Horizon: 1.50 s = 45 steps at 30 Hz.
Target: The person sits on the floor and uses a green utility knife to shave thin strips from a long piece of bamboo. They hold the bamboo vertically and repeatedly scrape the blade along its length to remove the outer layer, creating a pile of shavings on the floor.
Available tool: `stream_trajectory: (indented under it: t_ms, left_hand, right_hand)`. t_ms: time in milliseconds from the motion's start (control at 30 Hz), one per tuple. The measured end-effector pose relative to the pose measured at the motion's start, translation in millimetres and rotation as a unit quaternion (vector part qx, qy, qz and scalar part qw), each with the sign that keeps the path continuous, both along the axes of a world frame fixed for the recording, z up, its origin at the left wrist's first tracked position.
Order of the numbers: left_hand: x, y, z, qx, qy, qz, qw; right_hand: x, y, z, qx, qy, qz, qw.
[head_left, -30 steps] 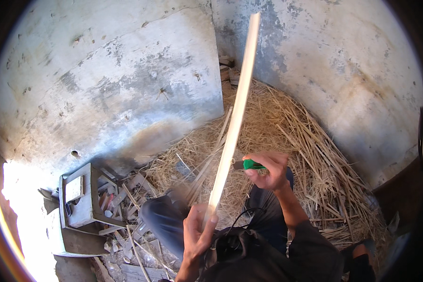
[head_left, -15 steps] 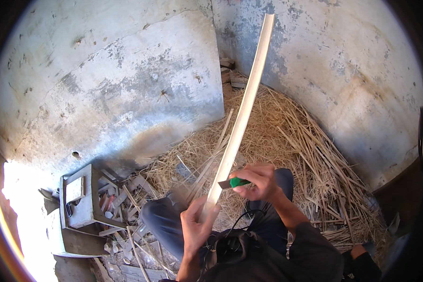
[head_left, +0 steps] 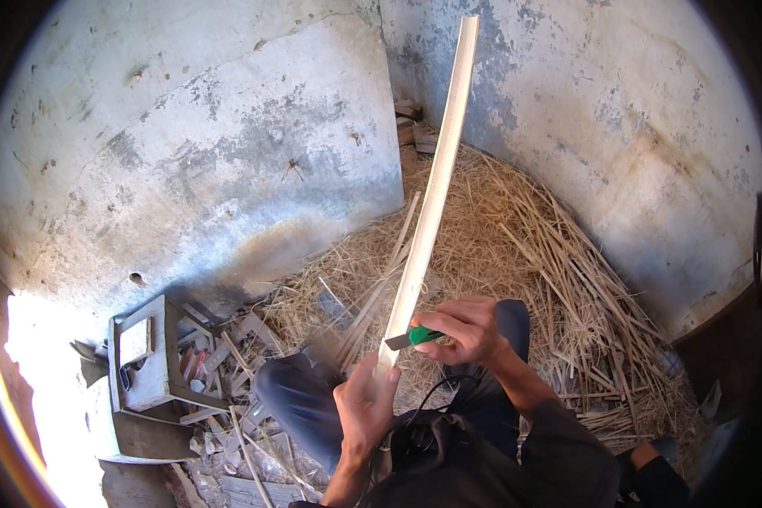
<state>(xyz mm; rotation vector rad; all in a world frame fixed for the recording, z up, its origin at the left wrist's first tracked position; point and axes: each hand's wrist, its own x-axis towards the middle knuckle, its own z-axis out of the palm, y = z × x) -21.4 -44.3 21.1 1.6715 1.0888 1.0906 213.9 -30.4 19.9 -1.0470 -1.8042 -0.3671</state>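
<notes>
Two walls meet in the far corner of the room, the left wall and the right wall both pale, with patches of worn, flaking grey-blue paint. Below them the floor is thick with straw, which spreads from the corner toward the near side. Along the right, a heap of long thin sticks lies over it at the foot of the wall. Bright light comes in at the near left. The person's legs, in dark trousers, are bent in the near middle.

At the near left, a battered wooden stool lies tipped over, its open frame acting as a rough container: scraps, some pale and one reddish, show between its legs, too jumbled to name. More broken pieces lie just beside it.

A long pale strip of wood or cane, hollowed along its length, slants up from the near middle to the far corner, held in the air above the straw. The left hand is closed around its near end, thumb on the right side, fingers wrapping the left. The right hand is curled tightly, thumb and fingers pinching the green handle of a knife. The knife's short grey blade crosses the strip's right edge, just beyond the left hand, and appears to touch it.
</notes>
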Motion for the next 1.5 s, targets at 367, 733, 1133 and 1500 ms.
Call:
stream_trajectory:
  t_ms: [367,733,1133,1500]
  left_hand:
    - [-14,-5,-13,-0.025,-0.003,-0.037,0.999]
    - [-31,-18,-40,-0.081,-0.028,0.005,0.996]
    - [-22,-1,-36,-0.079,0.016,0.022,0.997]
    - [-19,5,-21,-0.066,-0.052,-0.037,0.996]
  right_hand:
    - [21,3,-10,-0.007,0.051,-0.030,0.998]
    - [64,13,-11,-0.118,0.243,-0.080,0.959]
    - [41,10,-35,-0.490,-0.110,-0.194,0.842]
    - [24,4,-3,-0.252,0.222,-0.048,0.941]
